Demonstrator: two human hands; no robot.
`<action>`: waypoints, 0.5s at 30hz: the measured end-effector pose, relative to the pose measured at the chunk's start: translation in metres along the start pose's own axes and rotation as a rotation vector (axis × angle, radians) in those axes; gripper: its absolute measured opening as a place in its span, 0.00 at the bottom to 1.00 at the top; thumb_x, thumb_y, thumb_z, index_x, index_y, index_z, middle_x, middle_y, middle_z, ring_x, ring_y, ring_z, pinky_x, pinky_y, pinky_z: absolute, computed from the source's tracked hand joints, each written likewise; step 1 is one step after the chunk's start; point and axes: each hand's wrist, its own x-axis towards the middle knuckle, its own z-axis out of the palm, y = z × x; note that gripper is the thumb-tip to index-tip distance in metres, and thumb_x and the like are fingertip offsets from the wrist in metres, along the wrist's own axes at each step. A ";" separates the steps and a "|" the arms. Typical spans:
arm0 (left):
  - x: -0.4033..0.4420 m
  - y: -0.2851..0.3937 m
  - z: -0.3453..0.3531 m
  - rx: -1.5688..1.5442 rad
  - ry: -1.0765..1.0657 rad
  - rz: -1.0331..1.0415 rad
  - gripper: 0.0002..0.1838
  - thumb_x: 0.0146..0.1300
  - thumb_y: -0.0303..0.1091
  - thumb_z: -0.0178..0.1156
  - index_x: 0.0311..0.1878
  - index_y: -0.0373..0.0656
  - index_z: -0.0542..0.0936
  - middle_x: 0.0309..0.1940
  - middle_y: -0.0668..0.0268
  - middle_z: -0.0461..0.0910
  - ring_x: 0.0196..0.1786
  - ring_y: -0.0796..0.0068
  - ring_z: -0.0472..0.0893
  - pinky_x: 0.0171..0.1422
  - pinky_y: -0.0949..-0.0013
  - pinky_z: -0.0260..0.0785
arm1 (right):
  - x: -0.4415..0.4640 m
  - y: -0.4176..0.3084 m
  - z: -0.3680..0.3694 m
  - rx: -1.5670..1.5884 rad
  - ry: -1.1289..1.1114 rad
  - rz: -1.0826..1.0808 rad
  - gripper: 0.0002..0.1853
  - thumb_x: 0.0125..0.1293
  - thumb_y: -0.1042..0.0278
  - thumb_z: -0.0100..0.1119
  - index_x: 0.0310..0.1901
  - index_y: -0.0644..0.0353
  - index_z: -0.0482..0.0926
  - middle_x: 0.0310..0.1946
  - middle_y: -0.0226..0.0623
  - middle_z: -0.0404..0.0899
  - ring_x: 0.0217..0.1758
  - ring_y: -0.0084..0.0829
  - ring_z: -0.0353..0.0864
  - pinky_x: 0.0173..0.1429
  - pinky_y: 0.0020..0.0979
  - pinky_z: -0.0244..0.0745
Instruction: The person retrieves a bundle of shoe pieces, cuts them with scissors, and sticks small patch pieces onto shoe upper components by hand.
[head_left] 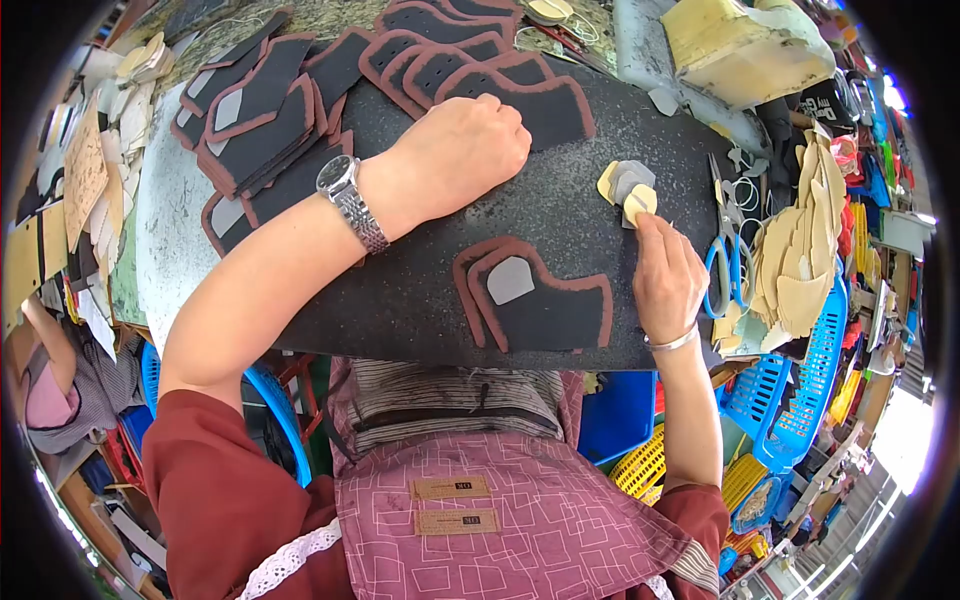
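Counter [400, 300]: dark, speckled top; near edge curves just beyond a patterned apron [560, 510]. Blue bin [615, 415] and yellow basket [640, 468], below that edge at right.

Near pair of black pieces [550, 318]: overlapping, reddish-brown borders, grey patch on the upper one; close to the near edge.

Right hand [670, 275]: thumb and fingers together, clamped on a small yellow piece [640, 204], beside and partly over small grey and yellow pieces [632, 180].

Blue-handled scissors [731, 215]: just right of this hand, blades pointing away; tan pile [800, 240] beyond them, lining the right side.

Left hand [460, 150]: fingers curled, tips hidden, grip cannot be told; in front of the far row of black pieces [550, 105]. Bare dark surface lies between it and the near pair.

Left stack of black pieces [265, 140]: beyond the left forearm, some grey-patched.

Yellowish block [745, 55]: far right. Another person's arm [50, 340]: room's left side, well apart.
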 end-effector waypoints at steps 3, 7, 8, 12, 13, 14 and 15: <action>-0.005 -0.005 0.003 -0.125 0.294 0.037 0.12 0.50 0.28 0.58 0.40 0.36 0.78 0.35 0.61 0.80 0.40 0.62 0.80 0.42 0.68 0.75 | 0.001 -0.002 -0.007 0.138 0.008 0.070 0.14 0.52 0.78 0.60 0.42 0.63 0.78 0.40 0.40 0.78 0.39 0.38 0.79 0.43 0.32 0.75; -0.041 0.059 -0.027 -0.195 0.595 0.213 0.14 0.52 0.31 0.59 0.41 0.35 0.79 0.36 0.58 0.81 0.40 0.62 0.81 0.43 0.65 0.76 | -0.001 0.003 -0.025 0.303 0.163 0.209 0.13 0.55 0.81 0.59 0.43 0.61 0.81 0.36 0.39 0.78 0.34 0.34 0.77 0.41 0.29 0.73; -0.058 0.080 -0.022 -0.159 0.450 0.265 0.15 0.52 0.33 0.59 0.41 0.35 0.79 0.36 0.58 0.81 0.41 0.62 0.81 0.44 0.65 0.76 | -0.005 0.000 -0.033 0.439 0.128 0.392 0.13 0.57 0.80 0.58 0.44 0.62 0.81 0.34 0.37 0.78 0.31 0.29 0.75 0.39 0.28 0.73; -0.086 0.105 -0.004 -0.271 0.210 0.216 0.16 0.51 0.35 0.63 0.42 0.36 0.79 0.39 0.57 0.80 0.42 0.64 0.80 0.47 0.66 0.74 | -0.015 -0.024 -0.058 1.111 0.030 0.854 0.20 0.63 0.79 0.55 0.58 0.65 0.70 0.28 0.30 0.78 0.30 0.20 0.77 0.38 0.22 0.74; -0.086 0.108 -0.008 -0.490 0.268 0.119 0.16 0.51 0.34 0.64 0.43 0.36 0.79 0.39 0.57 0.80 0.42 0.65 0.80 0.47 0.66 0.73 | -0.017 -0.032 -0.063 1.235 -0.009 0.906 0.23 0.63 0.79 0.54 0.60 0.65 0.68 0.29 0.30 0.78 0.31 0.20 0.78 0.39 0.23 0.75; -0.083 0.110 -0.018 -0.706 0.325 0.013 0.16 0.52 0.34 0.64 0.43 0.37 0.79 0.39 0.57 0.80 0.42 0.66 0.80 0.47 0.67 0.73 | -0.022 -0.037 -0.067 1.287 -0.126 0.845 0.28 0.62 0.81 0.53 0.65 0.64 0.60 0.29 0.33 0.78 0.35 0.23 0.80 0.44 0.23 0.76; -0.079 0.112 -0.029 -0.917 0.382 -0.096 0.16 0.52 0.33 0.65 0.44 0.37 0.79 0.38 0.58 0.80 0.42 0.67 0.79 0.47 0.68 0.72 | -0.024 -0.048 -0.070 1.425 -0.171 0.830 0.31 0.62 0.83 0.53 0.66 0.64 0.55 0.31 0.34 0.79 0.36 0.24 0.80 0.45 0.25 0.75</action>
